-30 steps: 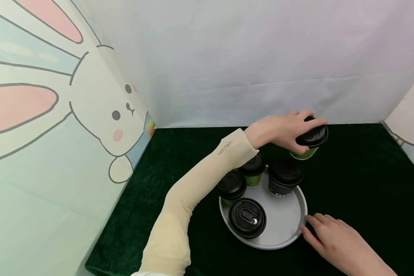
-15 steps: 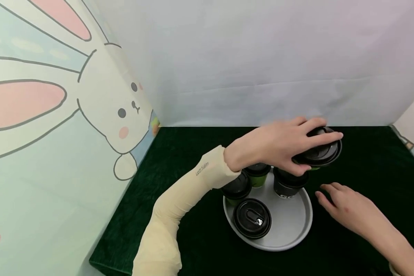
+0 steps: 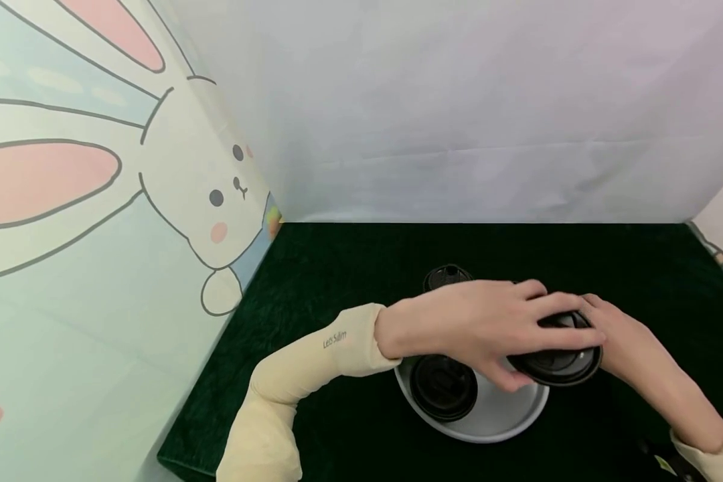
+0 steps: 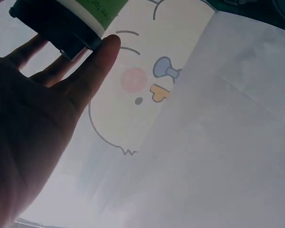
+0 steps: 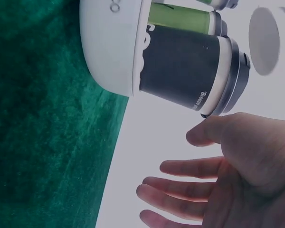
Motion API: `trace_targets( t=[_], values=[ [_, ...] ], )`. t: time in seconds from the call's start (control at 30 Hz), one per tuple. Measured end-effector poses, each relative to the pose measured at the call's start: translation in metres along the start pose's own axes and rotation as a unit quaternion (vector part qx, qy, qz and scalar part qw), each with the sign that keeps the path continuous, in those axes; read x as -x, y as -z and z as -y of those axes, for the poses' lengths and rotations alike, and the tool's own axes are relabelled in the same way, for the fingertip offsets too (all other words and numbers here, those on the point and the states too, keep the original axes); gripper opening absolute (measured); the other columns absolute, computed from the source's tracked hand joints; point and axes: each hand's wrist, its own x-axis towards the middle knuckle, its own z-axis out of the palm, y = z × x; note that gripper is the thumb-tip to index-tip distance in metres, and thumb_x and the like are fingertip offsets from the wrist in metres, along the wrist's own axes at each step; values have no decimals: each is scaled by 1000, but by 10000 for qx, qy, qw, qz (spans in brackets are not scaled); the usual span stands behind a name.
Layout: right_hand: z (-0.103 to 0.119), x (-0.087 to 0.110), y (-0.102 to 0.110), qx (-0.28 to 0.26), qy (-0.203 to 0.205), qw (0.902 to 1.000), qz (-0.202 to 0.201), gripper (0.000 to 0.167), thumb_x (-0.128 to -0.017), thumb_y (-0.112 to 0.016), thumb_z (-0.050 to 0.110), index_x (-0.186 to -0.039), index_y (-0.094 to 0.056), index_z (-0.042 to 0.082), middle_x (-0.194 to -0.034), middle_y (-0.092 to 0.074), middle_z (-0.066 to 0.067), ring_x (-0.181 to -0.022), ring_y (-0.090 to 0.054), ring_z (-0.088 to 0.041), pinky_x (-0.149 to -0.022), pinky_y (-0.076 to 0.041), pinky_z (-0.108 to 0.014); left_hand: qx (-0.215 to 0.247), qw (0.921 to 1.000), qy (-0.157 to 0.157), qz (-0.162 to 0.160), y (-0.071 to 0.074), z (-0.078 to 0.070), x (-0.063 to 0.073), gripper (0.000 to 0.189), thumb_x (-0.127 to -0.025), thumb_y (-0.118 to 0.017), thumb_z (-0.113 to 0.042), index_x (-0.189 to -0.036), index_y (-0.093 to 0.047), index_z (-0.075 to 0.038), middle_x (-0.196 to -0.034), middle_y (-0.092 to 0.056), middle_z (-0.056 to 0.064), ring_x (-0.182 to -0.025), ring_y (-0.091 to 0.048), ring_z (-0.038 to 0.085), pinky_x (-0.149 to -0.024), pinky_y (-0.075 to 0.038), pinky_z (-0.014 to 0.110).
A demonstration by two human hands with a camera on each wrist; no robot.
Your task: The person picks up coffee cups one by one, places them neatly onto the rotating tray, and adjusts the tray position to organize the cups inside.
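Note:
My left hand (image 3: 470, 325) grips a paper cup by its black lid (image 3: 563, 368), fingers spread over the top, above the right side of a round grey tray (image 3: 512, 418). In the left wrist view the held cup (image 4: 104, 9) shows a green sleeve with print. My right hand (image 3: 632, 338) is just beyond it, fingertips hidden behind the cup and left hand. The right wrist view shows that right hand (image 5: 247, 175) with extended fingers, its thumb near the lid of a black cup (image 5: 180, 66) on the tray. Part of the raised cup (image 5: 266, 40) appears there too.
Another black-lidded cup (image 3: 442, 388) stands at the tray's front left, and one more lid (image 3: 448, 276) shows behind my left wrist. A green cup (image 5: 183, 18) is beside the black one. Dark green cloth (image 3: 337, 268) covers the table, with a pale curtain (image 3: 434, 114) behind.
My left hand has brought the cup nearer and slightly right, down over the tray's right side. My right hand has let go of the tray's rim and moved up beside the cup.

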Motion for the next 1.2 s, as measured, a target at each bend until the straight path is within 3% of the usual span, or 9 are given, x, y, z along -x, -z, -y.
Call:
trace_targets(
  t=[0.17,0.23,0.3,0.4,0.47,0.53,0.57,0.77,1.2],
  values=[
    [6,-11,1,2,-335,9990,303,43,-94,-69,10,-127,-55,-13,-118,-57,-35,-100,-61,-47,-75,-52,-56,-232,9993,-209,210,-15,-12,-3,78,-96,-48,-61,-161,-25,-24,-160,-30,6,-126,-49,18,-105,-39,24],
    [9,-13,-1,-52,-372,9992,114,37,-97,-65,12,-124,-58,-13,-116,-59,-34,-98,-62,-46,-72,-53,-55,-243,9988,-265,326,-21,-15,-5,78,-96,-48,-62,-161,-26,-25,-160,-30,5,-123,-50,18,-104,-39,23],
    [7,-13,-5,237,149,9995,-134,40,-108,-47,26,-118,-62,-10,-113,-61,-33,-95,-63,-45,-70,-54,-54,-280,9981,-301,459,-26,-18,-8,79,-96,-48,-63,-161,-25,-26,-161,-29,5,-122,-51,17,-103,-40,23],
    [7,-15,-6,310,221,9991,-161,39,-107,-48,25,-116,-63,-9,-113,-61,-32,-96,-63,-45,-68,-54,-53,-333,9971,-330,598,-33,-21,-12,80,-95,-48,-65,-161,-23,-27,-161,-28,5,-121,-51,17,-102,-40,23],
    [7,-17,-4,185,-17,9997,140,42,-108,-46,28,-120,-62,-10,-117,-59,-34,-100,-61,-46,-69,-53,-54,-393,9966,-360,625,-37,-22,-13,81,-95,-48,-66,-161,-23,-27,-160,-30,5,-121,-52,17,-102,-41,22],
    [11,-20,-2,-226,-860,9948,489,40,-101,-59,19,-126,-58,-12,-121,-56,-36,-104,-59,-49,-71,-53,-55,-398,9964,-374,647,-41,-23,-15,81,-95,-48,-66,-161,-23,-27,-159,-31,4,-121,-52,17,-102,-41,22],
    [12,-21,-2,-322,-1037,9926,536,41,-102,-58,20,-127,-58,-12,-122,-56,-37,-105,-59,-49,-72,-52,-56,-386,9964,-373,659,-43,-23,-16,81,-95,-48,-66,-161,-23,-27,-159,-31,4,-121,-52,17,-102,-41,22],
    [12,-20,-3,-234,-800,9955,447,37,-100,-61,16,-123,-60,-13,-119,-59,-36,-103,-61,-48,-74,-54,-55,-438,9966,-315,630,-48,-21,-20,80,-95,-47,-66,-161,-25,-27,-158,-33,3,-119,-53,17,-101,-42,22],
    [12,-23,-2,-486,-1452,9834,978,47,-105,-52,27,-130,-56,-13,-125,-53,-39,-107,-57,-52,-77,-50,-60,-164,9955,-122,923,-58,-17,-23,82,-94,-48,-68,-161,-23,-29,-159,-32,2,-127,-52,16,-102,-42,21]
  ],
)
